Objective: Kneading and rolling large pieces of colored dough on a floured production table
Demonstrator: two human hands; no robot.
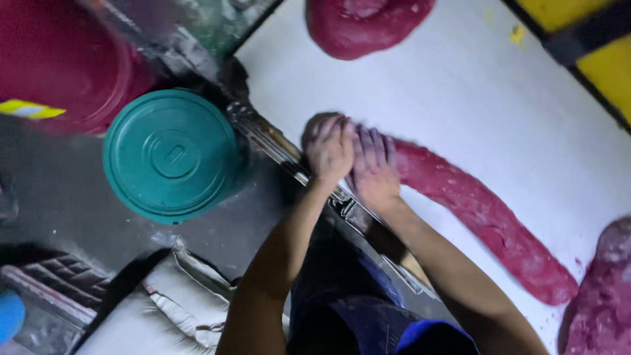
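1. Two bare hands press side by side on one end of a long red dough roll (486, 217), near the middle of the view.
2. The left hand (328, 148) lies palm down with fingers loosely curved over the roll's end; its grip is a flat press, closed around nothing.
3. The right hand (373, 167) touches the left one at its 3 o'clock side, fingers spread flat on the dough, likewise an open press with no clasp.
4. The dough roll lies on a white table (473, 112) and runs from the hands toward 4 o'clock, ending near a second red dough mass (601, 296) at the lower right edge.
5. A third red dough lump (365, 23) sits on the table at 12 o'clock from the hands, well apart from them.
6. A round teal bucket lid (171, 154) lies at 9 o'clock from the hands, off the table, just beyond its metal edge.
7. A large dark red tub (59, 59) stands at 10 o'clock, in the upper left corner.
8. A white crumpled sack (171, 309) rests at 7 o'clock, beside the person's left forearm.
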